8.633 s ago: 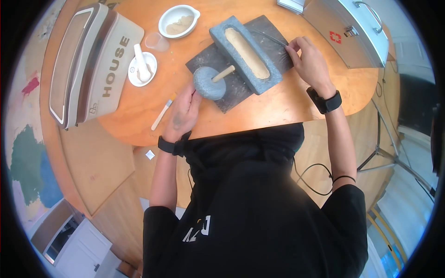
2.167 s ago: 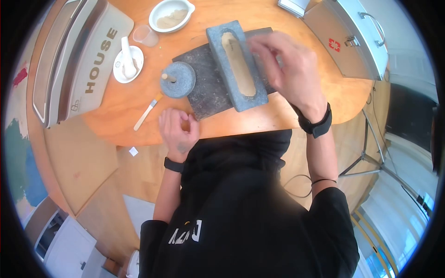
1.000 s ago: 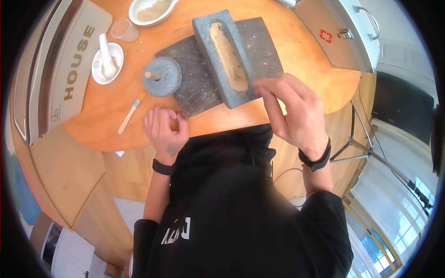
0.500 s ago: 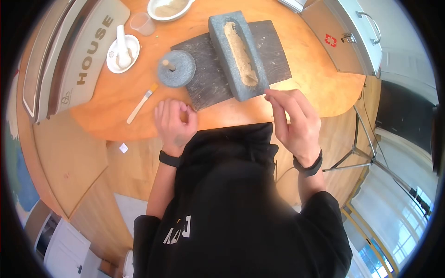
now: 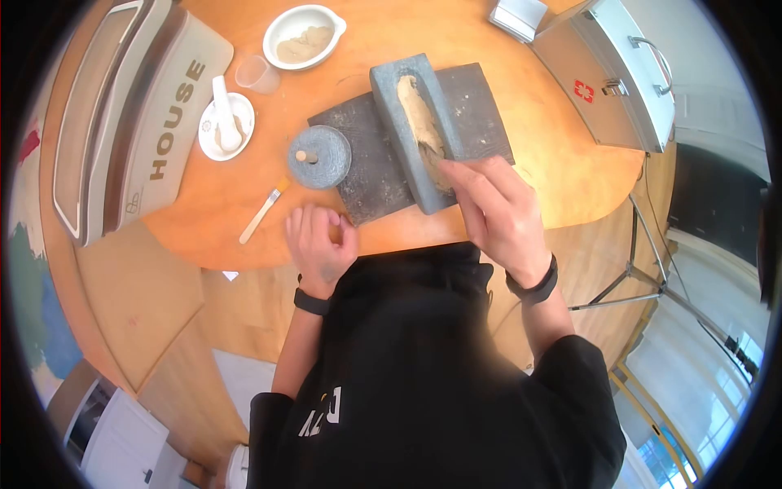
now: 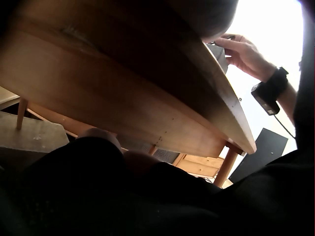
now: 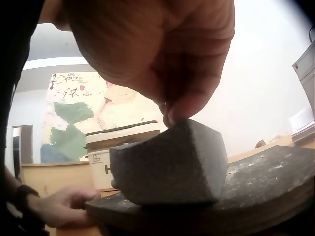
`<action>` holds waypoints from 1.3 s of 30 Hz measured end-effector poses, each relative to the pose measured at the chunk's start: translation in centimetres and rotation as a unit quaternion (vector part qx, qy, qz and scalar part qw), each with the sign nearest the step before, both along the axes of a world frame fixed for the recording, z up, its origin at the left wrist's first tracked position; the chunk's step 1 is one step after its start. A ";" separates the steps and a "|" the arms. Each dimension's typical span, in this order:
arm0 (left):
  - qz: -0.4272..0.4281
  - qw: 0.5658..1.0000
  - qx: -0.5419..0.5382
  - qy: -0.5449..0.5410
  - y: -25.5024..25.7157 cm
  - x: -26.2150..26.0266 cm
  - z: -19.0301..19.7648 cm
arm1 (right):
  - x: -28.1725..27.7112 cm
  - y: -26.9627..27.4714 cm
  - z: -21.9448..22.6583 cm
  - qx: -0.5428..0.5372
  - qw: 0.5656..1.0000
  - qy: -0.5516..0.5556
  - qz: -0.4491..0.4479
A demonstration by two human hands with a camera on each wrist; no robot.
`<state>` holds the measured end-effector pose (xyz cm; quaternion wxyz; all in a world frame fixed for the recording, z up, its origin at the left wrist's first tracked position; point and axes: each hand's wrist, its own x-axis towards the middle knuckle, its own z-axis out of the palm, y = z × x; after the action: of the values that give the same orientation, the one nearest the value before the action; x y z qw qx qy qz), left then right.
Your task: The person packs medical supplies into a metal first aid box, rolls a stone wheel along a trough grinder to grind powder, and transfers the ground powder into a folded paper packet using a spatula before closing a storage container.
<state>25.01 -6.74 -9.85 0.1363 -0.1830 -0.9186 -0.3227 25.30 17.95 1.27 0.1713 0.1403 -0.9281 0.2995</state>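
Observation:
In the head view, my right hand (image 5: 501, 213) pinches a thin dark tool (image 5: 430, 150), mostly hidden by the fingers, at the near end of a grey stone trough (image 5: 429, 196). Tan powder (image 5: 420, 114) lines its hollow, disturbed near the tool's tip. The right wrist view has those fingertips right at the trough's rim. My left hand (image 5: 319, 242) rests at the table's front edge, fingers loosely curled and holding nothing. Just beyond it, a stone grinding wheel (image 5: 326, 167) lies flat with its wooden handle upright, beside a brush (image 5: 262, 216).
A dark board (image 5: 481, 102) lies beneath the trough. On the wooden table, a white spouted bowl (image 5: 338, 26) holds powder. A plastic cup (image 5: 257, 75) and a small white mortar with pestle (image 5: 223, 114) stand left, by a HOUSE box (image 5: 183, 106). A metal case (image 5: 582, 90) stands right.
The right hand came from the board's right side, over the trough, to its near end; the powder's smooth surface is now broken up. The left hand left the wheel, which now lies flat.

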 end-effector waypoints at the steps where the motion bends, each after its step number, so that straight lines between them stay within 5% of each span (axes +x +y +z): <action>1: 0.001 1.000 0.000 -0.013 0.0 0.2 0.1 | -0.5 0.1 0.0 0.003 1.000 0.004 0.000; 30: 0.000 1.000 0.016 -0.025 -0.6 0.3 0.1 | -4.5 -0.5 2.6 0.055 0.998 -0.039 0.016; 32: 0.003 0.999 0.032 -0.022 -0.7 0.3 0.1 | -4.1 -0.2 2.6 -0.012 1.000 -0.010 0.000; 36: 0.012 0.994 0.073 -0.075 -0.8 0.8 0.3 | -2.1 1.7 2.7 0.024 0.999 -0.033 0.017; 39: 0.016 0.989 0.127 -0.075 -1.0 0.3 3.5 | -0.7 3.3 2.8 -0.089 0.995 -0.039 -0.026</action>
<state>25.34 -7.74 -6.33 0.0941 -0.1244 -0.8805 -0.4476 24.61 21.21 4.08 0.1542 0.0884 -0.9070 0.3818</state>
